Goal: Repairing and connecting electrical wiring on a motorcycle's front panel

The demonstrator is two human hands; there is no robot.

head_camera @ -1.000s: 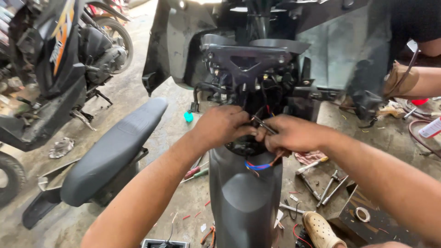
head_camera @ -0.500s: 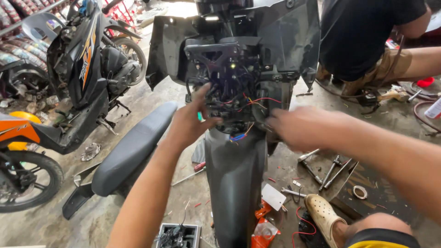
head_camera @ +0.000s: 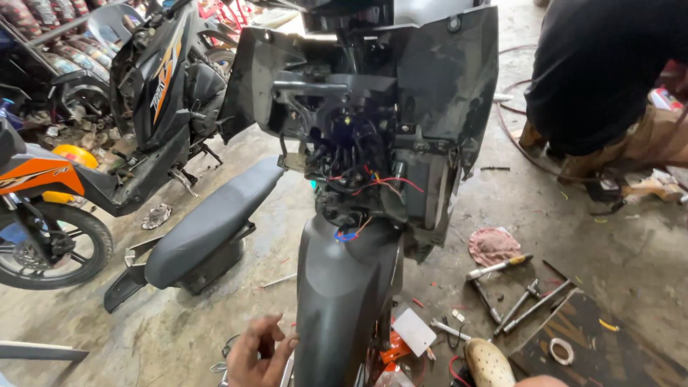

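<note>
Workshop, stained concrete floor, bikes parked at left. Stripped scooter centre frame, front panel off, wire bundle exposed behind headstock, red and blue leads hanging above front fender. Left hand low at bottom edge, just beside fender, fingers loosely curled, half open, holding nothing. Right hand out of frame. Detached seat on floor at left. Screwdriver, wrenches, rag at right. Crouching person top right.
</note>
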